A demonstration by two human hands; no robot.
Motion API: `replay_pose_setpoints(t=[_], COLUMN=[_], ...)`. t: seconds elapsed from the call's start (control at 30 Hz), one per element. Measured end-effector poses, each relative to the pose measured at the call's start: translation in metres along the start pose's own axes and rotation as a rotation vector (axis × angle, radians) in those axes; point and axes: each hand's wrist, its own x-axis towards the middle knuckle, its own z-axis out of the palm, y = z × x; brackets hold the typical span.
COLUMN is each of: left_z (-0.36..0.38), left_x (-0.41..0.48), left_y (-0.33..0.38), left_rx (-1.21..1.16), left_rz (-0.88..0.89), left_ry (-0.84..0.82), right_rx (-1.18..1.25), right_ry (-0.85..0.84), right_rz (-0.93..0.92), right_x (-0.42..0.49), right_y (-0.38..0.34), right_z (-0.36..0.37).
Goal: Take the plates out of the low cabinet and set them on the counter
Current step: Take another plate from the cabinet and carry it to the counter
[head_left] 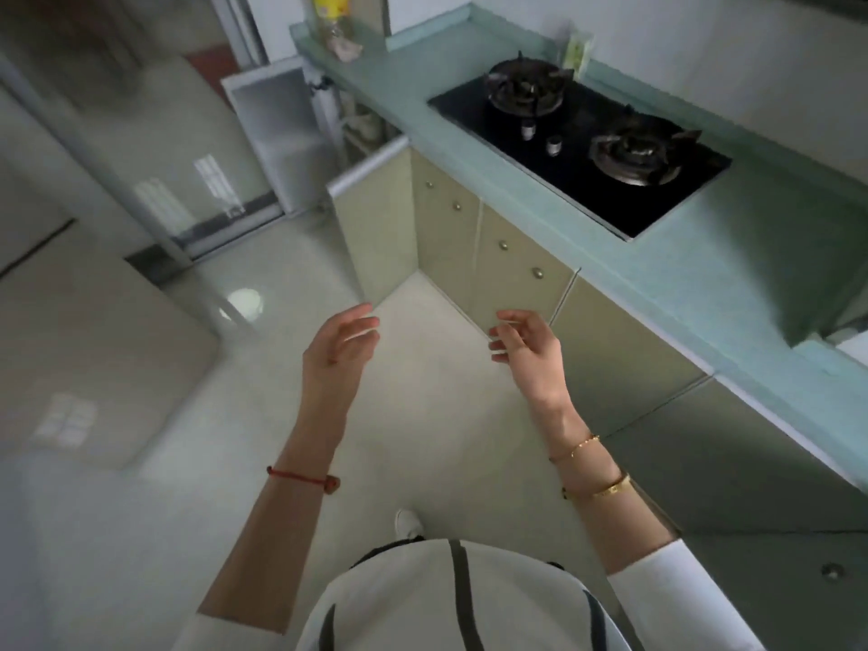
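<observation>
My left hand [340, 343] and my right hand [528, 345] hover over the floor in front of the low cabinets, both empty with fingers loosely spread. The pale green low cabinet doors [516, 270] under the counter are closed, except one door [375, 218] swung open toward me. Beyond it, pale dishes [364, 124] show dimly inside an open cabinet; I cannot tell whether they are plates. The teal counter [732, 284] runs diagonally along the right.
A black two-burner gas hob [580, 143] is set into the counter. A yellow-capped bottle [331, 16] stands at the counter's far end. A white cabinet door [277, 133] stands open at the far end. Glossy floor tiles [422, 415] lie under my hands.
</observation>
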Motion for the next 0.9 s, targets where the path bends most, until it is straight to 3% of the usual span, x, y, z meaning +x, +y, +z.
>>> replay_pose_setpoints(t=[0.57,0.9], left_z=[-0.188,-0.254], left_x=[0.078,0.218], left_y=[-0.009,0.023], left_rx=[-0.11,-0.094], left_rz=[0.008,0.036], left_ry=[0.429,0.491], right_rx=[-0.065,-0.064], right_ry=[-0.421,-0.533], right_rz=[-0.057,-0.104], right_x=[0.05,0.147], right_y=[-0.018,-0.052], right_z=[0.238,0.396])
